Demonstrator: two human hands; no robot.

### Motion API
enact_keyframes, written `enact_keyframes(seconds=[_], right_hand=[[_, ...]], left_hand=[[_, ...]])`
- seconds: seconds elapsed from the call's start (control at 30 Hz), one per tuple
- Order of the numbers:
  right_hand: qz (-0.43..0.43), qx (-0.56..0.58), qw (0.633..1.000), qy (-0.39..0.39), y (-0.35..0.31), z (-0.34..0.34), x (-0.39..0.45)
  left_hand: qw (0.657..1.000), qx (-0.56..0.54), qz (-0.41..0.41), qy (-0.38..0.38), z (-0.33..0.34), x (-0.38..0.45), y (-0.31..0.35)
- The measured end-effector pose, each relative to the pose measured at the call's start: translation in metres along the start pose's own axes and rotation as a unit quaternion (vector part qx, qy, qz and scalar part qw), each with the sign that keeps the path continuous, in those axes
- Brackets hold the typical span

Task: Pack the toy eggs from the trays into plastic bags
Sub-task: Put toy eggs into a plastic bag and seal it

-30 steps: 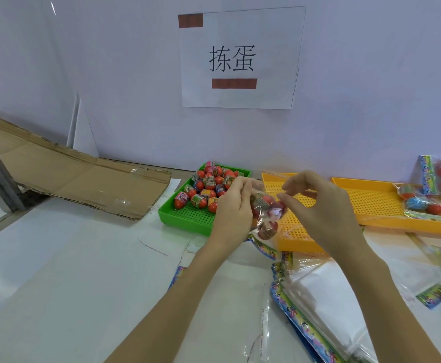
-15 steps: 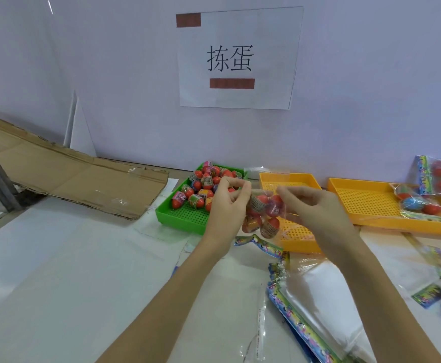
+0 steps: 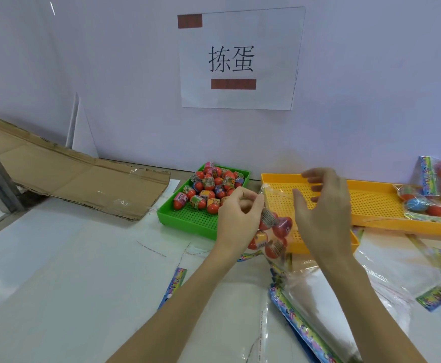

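- Left hand: fingers curled, pinching the upper edge of a clear plastic bag, which hangs below and to the right of the pinch.
- Bag contents: about four toy eggs, red-orange shells with printed paper bands round the middle; one shows a purplish patch. They sit bunched in the lower part of the bag, just right of the left wrist.
- Right hand: fingers spread and loosely straight, holding nothing; it hovers just right of the bag, above the near yellow tray. Whether a fingertip touches the film I cannot tell.
- Green tray: directly behind and left of the gripping hand. Loose eggs are heaped in its far half, same red-orange with banded labels; the near half shows bare perforated floor.
- Second yellow tray: further right of the open hand, carrying a filled bag with a blue egg and red ones.
- Stack of flat bags with colourful printed header strips lies below both hands, on the white table.
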State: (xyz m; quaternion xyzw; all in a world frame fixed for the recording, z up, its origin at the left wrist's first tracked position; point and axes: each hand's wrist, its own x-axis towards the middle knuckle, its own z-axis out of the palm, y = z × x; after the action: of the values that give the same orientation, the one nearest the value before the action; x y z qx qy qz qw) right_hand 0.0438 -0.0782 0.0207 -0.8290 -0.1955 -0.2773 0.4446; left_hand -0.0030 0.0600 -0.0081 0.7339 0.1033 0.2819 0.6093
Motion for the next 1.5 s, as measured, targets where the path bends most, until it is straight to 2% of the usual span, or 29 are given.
enact_keyframes(seconds=[0.07, 0.13, 0.2, 0.33, 0.47, 0.77, 1.03, 1.17, 1.3, 1.5], right_hand=[[-0.065, -0.001, 0.998, -0.02, -0.006, 0.001, -0.003], [-0.077, 0.004, 0.994, -0.075, -0.008, 0.003, -0.006], [-0.082, -0.018, 0.992, -0.097, -0.009, 0.004, -0.009], [-0.054, 0.007, 0.996, -0.073, -0.008, 0.0, -0.006], [-0.02, 0.028, 0.994, -0.106, -0.003, 0.0, -0.005], [-0.07, -0.008, 0.995, -0.067, -0.004, 0.008, -0.008], [-0.066, 0.014, 0.995, -0.073, -0.003, 0.006, -0.008], [-0.079, -0.017, 0.994, -0.067, -0.001, 0.006, -0.006], [-0.101, -0.049, 0.989, -0.096, -0.001, 0.008, -0.006], [-0.026, -0.008, 0.996, -0.085, 0.004, 0.01, -0.006]], left_hand=[[0.999, 0.014, 0.028, -0.005, 0.001, -0.002, 0.001], [0.999, 0.019, 0.045, -0.021, 0.001, -0.004, 0.002], [0.998, 0.024, 0.05, -0.032, 0.001, -0.003, 0.002], [0.999, -0.018, 0.012, -0.038, 0.0, -0.002, 0.002], [0.996, -0.065, -0.005, -0.057, -0.003, -0.003, 0.004], [0.999, -0.048, 0.004, -0.006, -0.002, 0.0, 0.001], [0.997, 0.014, 0.063, -0.038, 0.0, -0.001, -0.002], [0.996, 0.018, 0.074, -0.034, 0.001, -0.001, -0.004], [0.992, 0.059, 0.112, -0.027, 0.004, -0.003, -0.006], [0.987, 0.094, 0.124, -0.028, 0.008, -0.007, -0.003]])
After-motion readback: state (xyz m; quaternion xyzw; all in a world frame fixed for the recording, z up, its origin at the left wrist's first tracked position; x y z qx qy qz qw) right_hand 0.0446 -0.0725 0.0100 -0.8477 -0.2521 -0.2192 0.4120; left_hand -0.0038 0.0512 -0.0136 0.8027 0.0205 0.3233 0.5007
